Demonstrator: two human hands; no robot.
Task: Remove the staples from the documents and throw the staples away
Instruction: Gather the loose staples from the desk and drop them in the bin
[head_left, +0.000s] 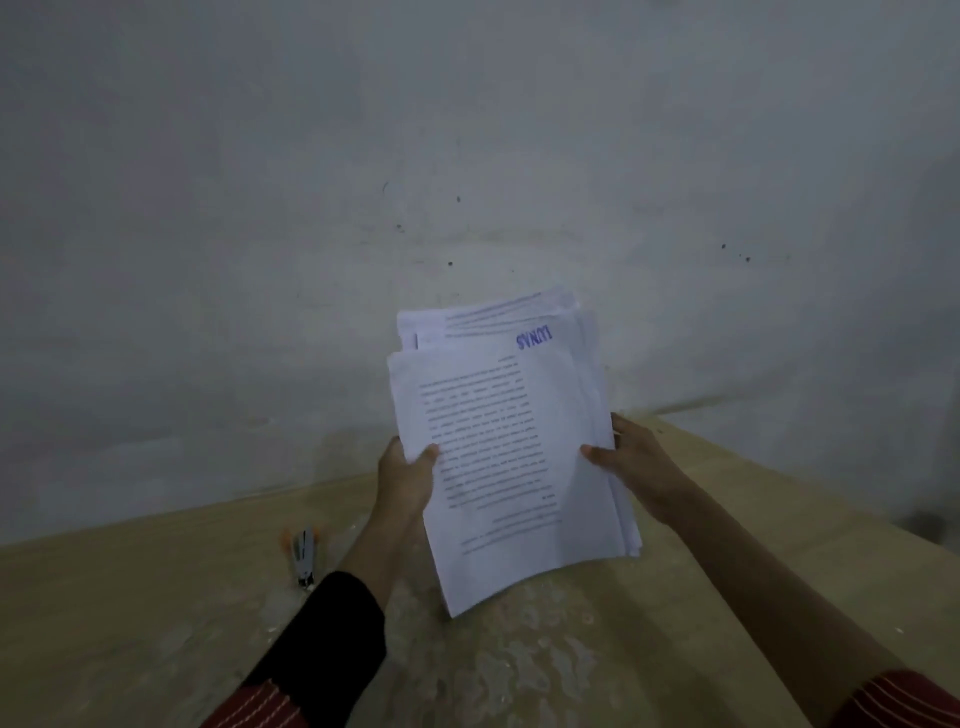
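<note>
On the tan surface (130, 597), near left, lies a small silvery tool (304, 558) with an orange part. Right of it, the left hand (408, 478) grips the left edge of a stack of documents (493, 457), thumb on the top page. The right hand (639, 467) pinches the right edge, and both hands hold the stack above the surface.

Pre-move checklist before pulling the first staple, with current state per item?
1. Left hand grips documents: ok.
2. Right hand grips opposite edge: ok.
3. Stack squared: not ok, far sheets fanned.
4. Staple position seen: cannot tell.
5. Tool lying free on table, left of the left forearm: ok.
6. Bin for staples in view: not ok, none visible.
</note>
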